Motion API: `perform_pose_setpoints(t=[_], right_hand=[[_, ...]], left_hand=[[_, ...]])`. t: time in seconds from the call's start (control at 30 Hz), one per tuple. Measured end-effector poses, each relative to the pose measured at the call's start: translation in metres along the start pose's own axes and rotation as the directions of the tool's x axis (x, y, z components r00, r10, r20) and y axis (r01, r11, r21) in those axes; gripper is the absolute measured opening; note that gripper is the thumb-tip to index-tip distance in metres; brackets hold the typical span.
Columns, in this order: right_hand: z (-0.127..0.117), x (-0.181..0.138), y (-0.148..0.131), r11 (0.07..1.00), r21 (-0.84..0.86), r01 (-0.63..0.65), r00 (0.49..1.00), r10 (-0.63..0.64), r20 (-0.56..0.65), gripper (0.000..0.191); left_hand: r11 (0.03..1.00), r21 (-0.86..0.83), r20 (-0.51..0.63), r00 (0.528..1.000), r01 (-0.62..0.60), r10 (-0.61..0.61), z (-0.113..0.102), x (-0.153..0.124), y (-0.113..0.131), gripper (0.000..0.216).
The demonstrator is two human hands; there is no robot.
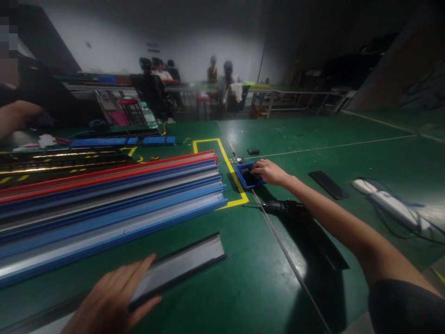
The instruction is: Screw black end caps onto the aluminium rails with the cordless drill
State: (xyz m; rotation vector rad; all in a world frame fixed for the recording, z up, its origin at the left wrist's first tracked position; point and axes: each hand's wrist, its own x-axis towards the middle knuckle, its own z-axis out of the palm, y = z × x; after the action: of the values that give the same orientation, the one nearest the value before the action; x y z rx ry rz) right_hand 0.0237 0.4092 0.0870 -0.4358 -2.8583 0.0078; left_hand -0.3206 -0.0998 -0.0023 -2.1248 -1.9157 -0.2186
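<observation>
My left hand (113,294) is wrapped over a grey metal channel with dark edges (189,257), its thumb along the near side. The channel lies at a slant on the green table. My right hand (273,171) reaches into a small blue bin (242,181), fingers bent together. Their tips are partly hidden by the bin and its dark contents, so what they pinch cannot be made out. Below my right forearm lies a black power drill (278,206), its bit pointing left. Several long blue, white and red channels (194,195) lie side by side beyond my left hand.
Yellow tape (239,202) marks the green table (264,278). At right are a dark flat strip (327,183) and a white device with cables (392,204). A small black block (253,151) lies behind the bin. A water bottle (149,116) and a co-worker's arm (17,116) are at left.
</observation>
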Motion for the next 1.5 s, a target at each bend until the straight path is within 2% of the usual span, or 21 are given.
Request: perform_pose_setpoints(t=[0.2, 0.37, 0.5, 0.6, 0.77, 0.93, 1.03, 1.17, 1.3, 1.5], right_hand=[[-0.002, 0.0, 0.002, 1.0, 0.01, 0.013, 1.0, -0.013, 0.009, 0.046], [-0.018, 0.002, -0.009, 0.995, -0.05, 0.09, 0.991, -0.085, 0.101, 0.027], [-0.021, 0.012, -0.019, 0.948, -0.246, 0.202, 0.956, -0.136, 0.259, 0.018], [-0.015, 0.022, -0.018, 0.889, -0.33, 0.318, 0.923, -0.211, 0.321, 0.017], [-0.005, 0.033, -0.013, 0.845, -0.314, 0.433, 0.875, -0.311, 0.372, 0.016], [-0.007, 0.029, -0.01, 0.822, -0.282, 0.494, 0.837, -0.362, 0.41, 0.015], [-0.011, 0.023, -0.009, 0.821, -0.276, 0.499, 0.833, -0.366, 0.415, 0.016], [-0.013, 0.017, -0.011, 0.839, -0.249, 0.484, 0.84, -0.367, 0.398, 0.023], [-0.009, 0.015, -0.015, 0.941, -0.047, 0.336, 0.884, -0.299, 0.359, 0.037], [-0.006, 0.013, -0.024, 0.977, 0.098, 0.187, 0.938, -0.208, 0.279, 0.037]], left_hand=[[1.0, -0.026, 0.002, 1.0, -0.01, 0.01, -0.002, 0.003, -0.001, 0.078], [0.999, -0.051, -0.004, 1.0, 0.001, -0.001, -0.001, 0.003, -0.002, 0.076], [0.999, -0.048, 0.032, 0.999, 0.022, -0.02, -0.003, 0.003, -0.001, 0.078], [0.999, -0.049, 0.013, 1.0, 0.015, -0.014, -0.005, 0.005, 0.0, 0.078], [0.999, -0.049, -0.016, 1.0, -0.007, 0.006, -0.01, 0.01, 0.003, 0.075], [0.998, -0.045, -0.083, 0.996, -0.034, 0.03, -0.02, 0.015, 0.008, 0.074], [0.997, -0.062, -0.113, 0.993, -0.034, 0.027, -0.023, 0.017, 0.009, 0.072], [0.997, -0.071, -0.099, 0.995, -0.021, 0.014, -0.022, 0.015, 0.01, 0.07], [0.998, -0.067, -0.072, 0.997, 0.01, -0.015, -0.023, 0.016, 0.012, 0.069], [0.994, -0.091, -0.034, 0.998, 0.056, -0.059, -0.024, 0.016, 0.013, 0.069]])
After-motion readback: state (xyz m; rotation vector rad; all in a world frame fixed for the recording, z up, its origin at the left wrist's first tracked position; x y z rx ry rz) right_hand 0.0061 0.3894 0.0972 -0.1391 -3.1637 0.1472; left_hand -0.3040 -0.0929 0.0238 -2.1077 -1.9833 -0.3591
